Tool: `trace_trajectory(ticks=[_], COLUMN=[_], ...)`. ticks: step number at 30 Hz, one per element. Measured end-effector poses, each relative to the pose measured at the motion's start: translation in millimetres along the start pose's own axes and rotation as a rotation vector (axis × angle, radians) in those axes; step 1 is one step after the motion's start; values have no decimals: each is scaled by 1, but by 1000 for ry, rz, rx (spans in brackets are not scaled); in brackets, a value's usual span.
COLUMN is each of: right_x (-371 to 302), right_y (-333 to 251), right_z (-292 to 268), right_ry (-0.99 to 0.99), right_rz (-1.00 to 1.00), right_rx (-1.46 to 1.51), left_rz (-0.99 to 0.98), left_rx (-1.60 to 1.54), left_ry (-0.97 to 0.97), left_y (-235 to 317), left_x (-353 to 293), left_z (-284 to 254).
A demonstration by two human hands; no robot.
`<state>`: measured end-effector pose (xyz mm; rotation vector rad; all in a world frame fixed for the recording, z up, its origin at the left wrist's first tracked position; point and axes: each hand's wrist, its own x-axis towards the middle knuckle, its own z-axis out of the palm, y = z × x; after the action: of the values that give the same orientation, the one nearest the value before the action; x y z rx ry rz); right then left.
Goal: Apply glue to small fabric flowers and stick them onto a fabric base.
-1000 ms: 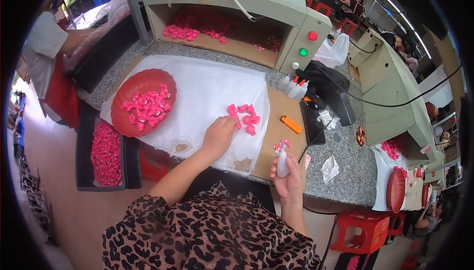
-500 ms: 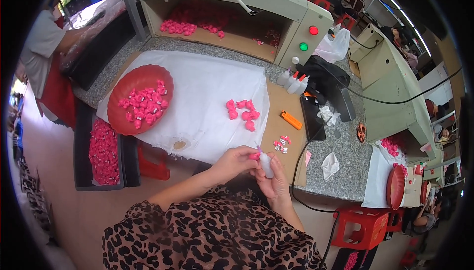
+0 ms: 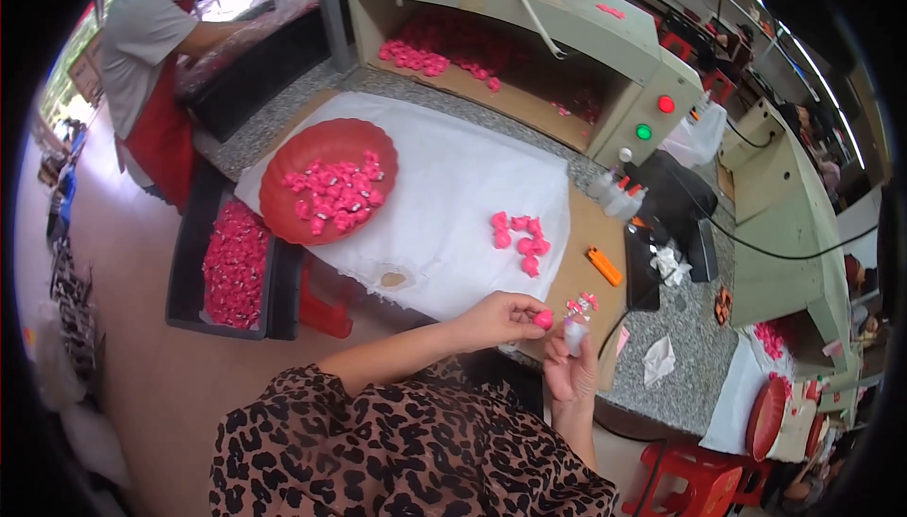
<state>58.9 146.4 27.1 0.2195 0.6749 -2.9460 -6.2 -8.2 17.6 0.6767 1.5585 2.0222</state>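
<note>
My left hand (image 3: 505, 320) pinches a small pink molded piece (image 3: 542, 319) between thumb and fingertips. My right hand (image 3: 573, 377) is wrapped round a small white squeeze bottle (image 3: 573, 336), held upright just right of the pink piece and apart from it. Both hands are over the table's front edge. Beyond them, several pink figures (image 3: 530, 245) lie loosely grouped on a white cloth (image 3: 444, 167). Close to the bottle, small pink-and-white pieces (image 3: 583, 303) rest on brown cardboard (image 3: 567, 276). A red scalloped bowl (image 3: 276, 198) of pink figures stands at the left of the cloth.
A machine housing (image 3: 619, 59) with red and green buttons spans the back, pink pieces inside. An orange tool (image 3: 605, 267), white bottles (image 3: 624, 201), a black tray (image 3: 641, 281) and crumpled tissue (image 3: 659, 361) lie right. A filled black bin (image 3: 274, 304) stands left; a co-worker (image 3: 151, 54) stands beyond.
My hands have drawn apart: the bottle, formerly against the pink piece, is now separate from it on the right. The whole view has shifted, so the table appears farther right.
</note>
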Motion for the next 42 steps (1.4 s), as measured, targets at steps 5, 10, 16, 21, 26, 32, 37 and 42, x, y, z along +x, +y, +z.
trace_trajectory(ticks=[5,10,16,21,26,32,37,42], right_x=[6,9,-1,-12,-10,-8,-8,-8], right_y=[-21,-24,-16,-4,5,6,6,6], right_z=[-6,6,3,-3,-1,-1,-5,-6], right_ry=[80,183,235,225,155,134,133,138], right_rz=[-225,-303,-541,-719,-793,-828,-823,-805], right_rx=[108,99,-493,-812,-1000,-1113,-1144,-1153], left_rz=[-143,-59,215,289,263,285,290,298], left_rx=[-615,-261,200,384,390,435,418,420], left_ry=[99,167,295,328,345,366,375,378], left_y=[8,-3,-7,-17,-15,-19,-18,-18], left_x=[11,16,16,11,10,10,10,10], left_z=[-5,-6,-1,5,6,5,6,6])
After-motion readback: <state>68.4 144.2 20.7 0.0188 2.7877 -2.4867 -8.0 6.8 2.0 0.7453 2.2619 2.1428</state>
